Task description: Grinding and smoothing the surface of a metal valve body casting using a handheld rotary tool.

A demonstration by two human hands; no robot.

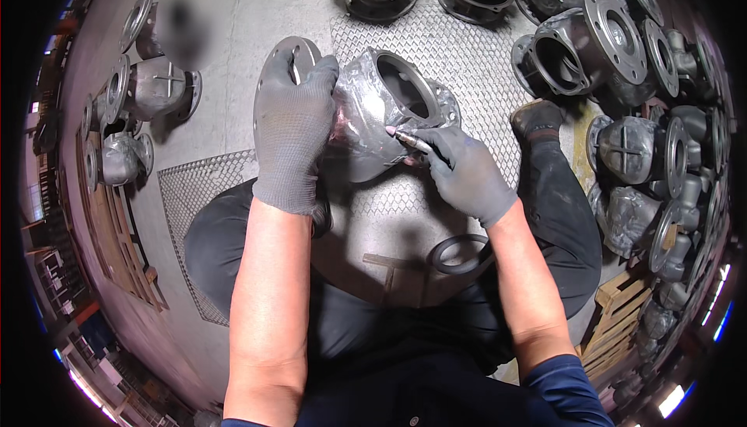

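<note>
Flanged metal castings [629,151] crowd twelve through four o'clock; a smaller cluster of castings [156,89] stands at ten. Slatted wooden pallets [617,312] lie at four and nine, a black ring [439,259] near centre towards four.

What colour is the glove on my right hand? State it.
Grey; the right glove shows best in the head view.

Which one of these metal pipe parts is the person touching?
The central pipe part: the left hand holds its round rim; no hand touches the others.

Free floor [222,92] left of held casting [362,108], flanged castings [629,151] crowding right
</note>
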